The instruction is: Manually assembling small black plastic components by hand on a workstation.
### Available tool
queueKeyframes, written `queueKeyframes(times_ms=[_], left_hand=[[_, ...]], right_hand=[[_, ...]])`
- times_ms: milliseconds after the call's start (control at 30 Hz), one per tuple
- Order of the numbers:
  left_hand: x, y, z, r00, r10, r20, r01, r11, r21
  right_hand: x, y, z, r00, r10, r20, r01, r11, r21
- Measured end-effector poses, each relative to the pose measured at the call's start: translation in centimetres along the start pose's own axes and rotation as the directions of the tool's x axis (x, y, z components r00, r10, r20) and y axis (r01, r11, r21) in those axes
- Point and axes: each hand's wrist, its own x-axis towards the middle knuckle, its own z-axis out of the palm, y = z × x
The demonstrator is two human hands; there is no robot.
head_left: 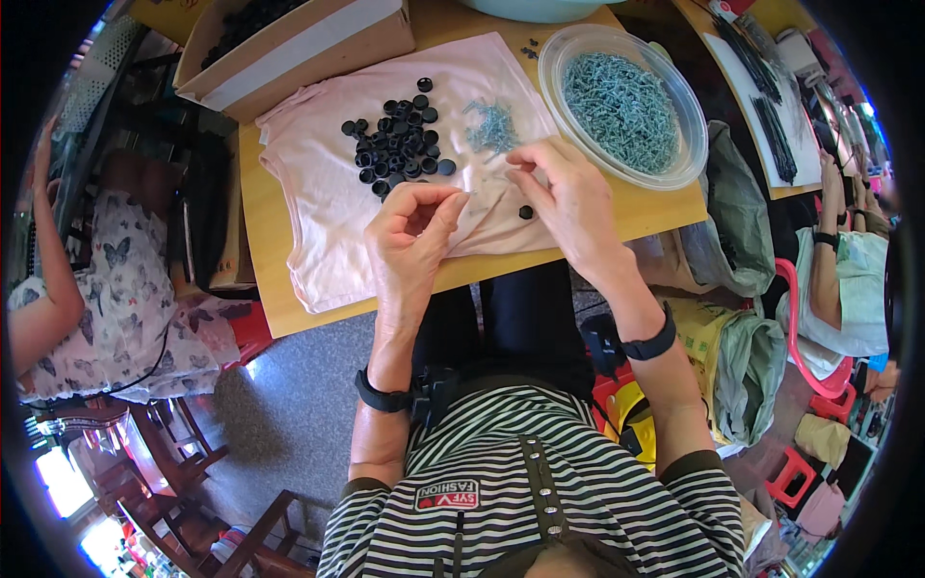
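My left hand (416, 229) is raised over the near part of a pale pink cloth (332, 222), thumb and forefinger pinched together. Whatever sits at those fingertips is too small to make out. To its right, my right hand (570, 197) has its thumb and bent fingers drawn close; I cannot make out what they hold. Under the right hand's fingers, a single black round cap (526, 212) lies on the cloth. Beyond the left hand spreads a pile of black round caps (400, 144). Next to that pile is a small heap of silvery screws (492, 127).
A clear round tub (696, 144) full of screws stands at the right of the wooden table (275, 289). At the back left, a cardboard box (308, 58) holds black parts. Sacks (742, 356) stand right of my legs. Other people sit on both sides.
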Motion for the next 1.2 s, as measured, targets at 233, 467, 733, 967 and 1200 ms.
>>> queueKeyframes(times_ms=[233, 467, 733, 967, 1200], left_hand=[[-0.3, 1.2, -0.1, 0.998, 0.057, 0.0, -0.051, 0.887, -0.458], [-1.0, 1.4, 0.2, 0.993, -0.038, 0.114, 0.086, 0.889, -0.45], [-2.1, 2.4, 0.7, 0.99, -0.037, 0.133, 0.099, 0.861, -0.5], [-2.6, 3.7, 1.3, 0.995, -0.005, 0.095, 0.049, 0.883, -0.467], [-3.4, 4.7, 1.6, 0.999, 0.052, 0.015, -0.042, 0.924, -0.381]], right_hand=[[-2.2, -0.4, -2.9, 0.965, 0.095, 0.245, -0.091, 0.995, -0.029], [-2.8, 0.5, -1.9, 0.979, 0.027, 0.201, -0.026, 1.0, -0.007], [-2.9, 0.1, -3.4, 0.843, 0.267, 0.468, -0.538, 0.452, 0.711], [-3.2, -0.3, -3.7, 0.75, 0.197, 0.631, -0.64, -0.027, 0.768], [-2.8, -1.6, -3.5, 0.749, 0.241, 0.618, -0.645, 0.049, 0.763]])
